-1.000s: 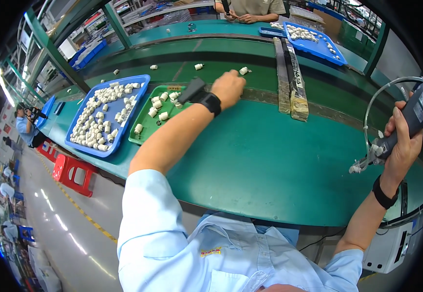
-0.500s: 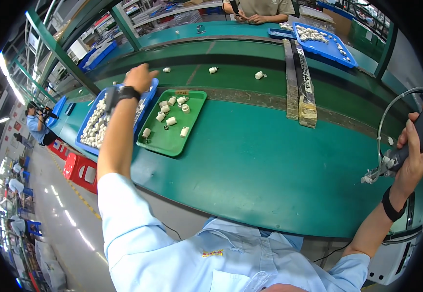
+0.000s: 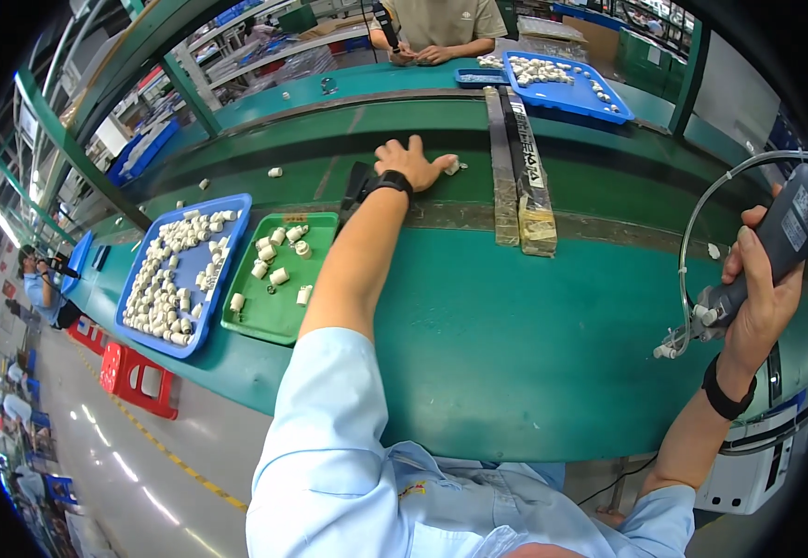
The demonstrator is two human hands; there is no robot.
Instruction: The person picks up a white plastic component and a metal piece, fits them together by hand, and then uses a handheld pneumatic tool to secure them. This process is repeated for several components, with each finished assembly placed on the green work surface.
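Observation:
My left hand (image 3: 411, 166) is stretched over the green belt with its fingers spread. A small white cylindrical part (image 3: 460, 166) lies right by its thumb tip; whether they touch I cannot tell. At the right, my right hand (image 3: 759, 288) is wrapped round a dark grey power tool (image 3: 788, 228). A clear tube (image 3: 689, 219) loops over to the tool's lower end, where white pieces (image 3: 669, 350) show at the tip. Left of my left forearm, a green tray (image 3: 287, 270) holds several white parts, beside a blue tray (image 3: 180, 347) full of the same kind.
Two long taped bars (image 3: 520, 177) lie across the belt's near edge. Another blue tray (image 3: 567, 93) of white parts stands on the far side, near a person's hands (image 3: 422, 54). More white parts (image 3: 275, 172) sit on the belt. A red stool (image 3: 139, 379) stands at the left.
My left hand has moved right, from above the blue tray to beside a white part on the belt, and its fingers now spread. The right hand still holds the tool.

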